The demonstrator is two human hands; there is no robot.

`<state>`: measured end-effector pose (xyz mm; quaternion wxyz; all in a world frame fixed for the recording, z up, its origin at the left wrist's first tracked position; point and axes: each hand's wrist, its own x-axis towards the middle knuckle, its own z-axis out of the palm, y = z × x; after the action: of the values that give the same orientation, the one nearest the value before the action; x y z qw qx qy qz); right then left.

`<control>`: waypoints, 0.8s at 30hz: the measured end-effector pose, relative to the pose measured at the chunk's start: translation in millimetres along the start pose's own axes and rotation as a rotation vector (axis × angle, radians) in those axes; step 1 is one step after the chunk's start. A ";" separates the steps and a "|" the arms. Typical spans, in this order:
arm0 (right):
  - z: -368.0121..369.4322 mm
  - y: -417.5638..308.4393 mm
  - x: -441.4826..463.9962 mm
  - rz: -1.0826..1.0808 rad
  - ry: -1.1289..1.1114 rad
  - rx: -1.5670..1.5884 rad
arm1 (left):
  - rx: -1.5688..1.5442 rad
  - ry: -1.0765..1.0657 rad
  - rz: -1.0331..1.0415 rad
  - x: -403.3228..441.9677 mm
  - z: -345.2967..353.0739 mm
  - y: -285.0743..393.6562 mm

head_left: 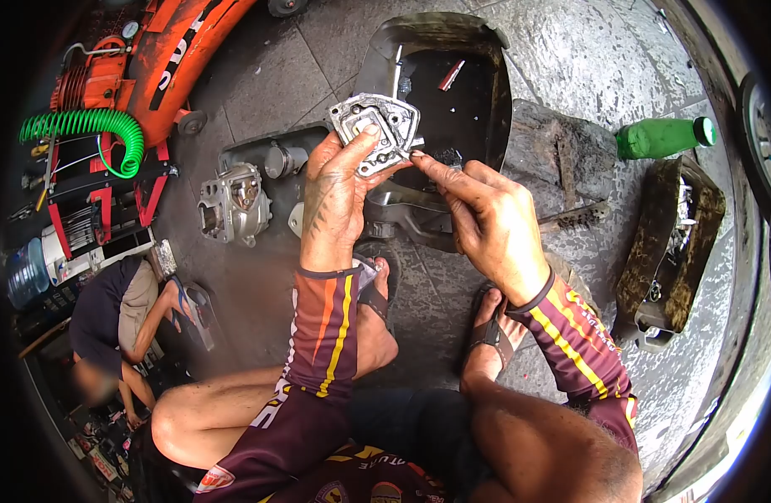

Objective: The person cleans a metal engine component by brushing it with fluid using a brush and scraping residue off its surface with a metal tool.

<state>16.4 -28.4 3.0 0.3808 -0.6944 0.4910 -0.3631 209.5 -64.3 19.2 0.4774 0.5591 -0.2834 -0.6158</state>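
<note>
My left hand (333, 197) grips a silver cast-metal engine cover (400, 117), thumb across its recessed inner face. My right hand (494, 205) is beside it, index finger stretched out with its tip at the cover's lower right edge; the other fingers are bent and I see nothing held in them. Behind the cover lies a dark, oily pan (504, 92) with a red-and-white strip (452, 75) and a thin metal rod in it. On the floor to the left rests a metal engine cylinder head (236, 204), near a round metal part (281, 159).
A green bottle (662, 138) lies at the right, above a grimy container (670, 243) with metal pieces. An orange compressor (180, 75) and coiled green hose (109, 126) stand at upper left. Another person (109, 310) crouches at far left.
</note>
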 end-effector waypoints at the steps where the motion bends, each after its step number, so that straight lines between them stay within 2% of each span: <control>1: 0.3 0.8 1.1 -0.003 0.010 0.017 | 0.023 0.008 0.012 1.0 0.9 0.0; 11: 3.6 4.3 2.8 0.043 0.113 0.151 | 0.001 -0.036 0.007 -2.6 11.2 0.9; 17: 1.4 -2.3 -10.2 0.063 0.049 0.105 | 0.012 0.006 -0.007 -1.4 6.4 -0.2; 24: -1.9 -3.3 -6.5 0.057 0.049 0.060 | 0.133 0.028 0.090 -1.1 9.2 1.4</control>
<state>14.4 -21.8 5.9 0.3993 -0.6594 0.5086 -0.3835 201.0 -65.5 22.9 0.4704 0.5849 -0.3417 -0.5655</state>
